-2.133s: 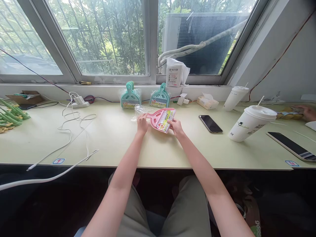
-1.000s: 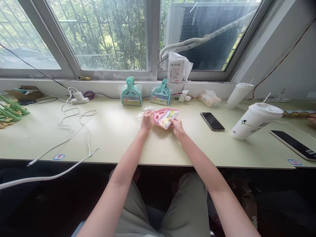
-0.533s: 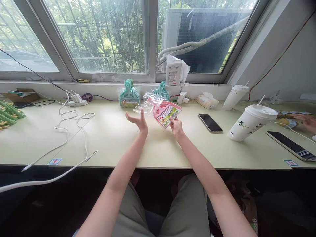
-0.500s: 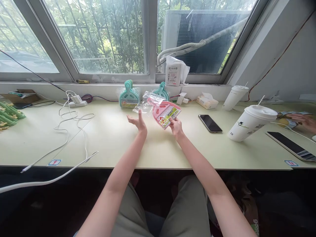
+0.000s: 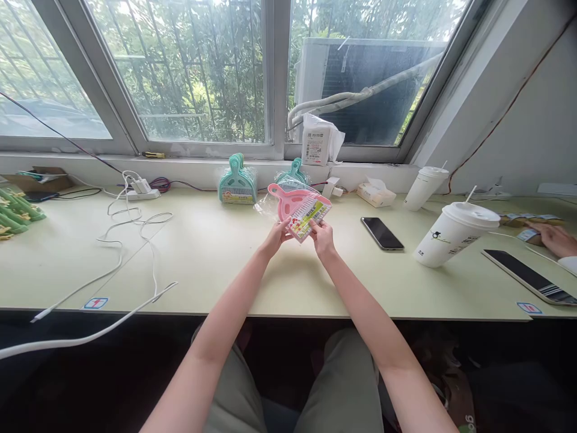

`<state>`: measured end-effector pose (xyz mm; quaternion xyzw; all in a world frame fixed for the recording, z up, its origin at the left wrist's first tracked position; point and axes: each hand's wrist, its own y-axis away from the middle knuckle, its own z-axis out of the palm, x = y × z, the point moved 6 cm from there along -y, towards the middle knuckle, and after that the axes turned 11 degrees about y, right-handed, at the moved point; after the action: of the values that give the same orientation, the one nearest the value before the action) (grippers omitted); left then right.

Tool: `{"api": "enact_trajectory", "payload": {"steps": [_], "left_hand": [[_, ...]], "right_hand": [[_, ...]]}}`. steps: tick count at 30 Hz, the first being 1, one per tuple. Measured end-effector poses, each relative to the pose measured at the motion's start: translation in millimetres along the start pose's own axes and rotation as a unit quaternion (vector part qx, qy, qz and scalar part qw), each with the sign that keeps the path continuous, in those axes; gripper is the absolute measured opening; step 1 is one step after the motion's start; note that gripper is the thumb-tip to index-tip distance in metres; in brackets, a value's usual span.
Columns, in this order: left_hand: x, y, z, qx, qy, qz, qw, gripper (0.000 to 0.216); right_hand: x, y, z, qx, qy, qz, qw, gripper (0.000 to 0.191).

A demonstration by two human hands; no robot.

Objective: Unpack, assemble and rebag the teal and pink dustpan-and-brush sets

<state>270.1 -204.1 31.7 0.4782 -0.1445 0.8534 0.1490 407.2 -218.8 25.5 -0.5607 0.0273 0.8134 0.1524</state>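
Note:
A pink mini dustpan and brush set (image 5: 298,208) with a colourful label, partly in a clear plastic bag (image 5: 265,207), is held above the pale green desk (image 5: 211,252). My left hand (image 5: 278,231) pinches its lower left edge. My right hand (image 5: 319,231) grips its lower right corner. The handle points up and to the left. Behind it, two teal dustpan sets in clear bags lean against the wall: one (image 5: 237,180) at the left, another (image 5: 294,174) partly hidden by the pink one.
A black phone (image 5: 381,233) lies right of my hands. Two white lidded cups (image 5: 451,233) (image 5: 421,186) stand further right, near a tablet (image 5: 527,278) and another person's hand (image 5: 553,237). White cables (image 5: 130,228), a charger (image 5: 142,189), a tissue pack (image 5: 375,191) and green items (image 5: 15,210) lie around.
My left hand, open and away from the set half a second ago, has come back and taken hold of its lower left edge. The set stays lifted off the desk in my right hand.

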Motion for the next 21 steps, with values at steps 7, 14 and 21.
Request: {"api": "enact_trajectory", "payload": {"steps": [7,14,21], "left_hand": [[3,1,4,-0.027,0.014,0.02,0.999,0.047],[-23,4,22,-0.11,-0.034,-0.106,0.988,0.049],[48,32,-13,0.324,-0.288,0.295,0.851,0.046]], "right_hand": [[-6,0,1,-0.005,0.027,-0.019,0.999,0.027],[-15,1,-8,0.033,0.036,-0.046,0.998,0.028],[-8,-1,-9,0.029,0.049,-0.05,0.997,0.028]]}}
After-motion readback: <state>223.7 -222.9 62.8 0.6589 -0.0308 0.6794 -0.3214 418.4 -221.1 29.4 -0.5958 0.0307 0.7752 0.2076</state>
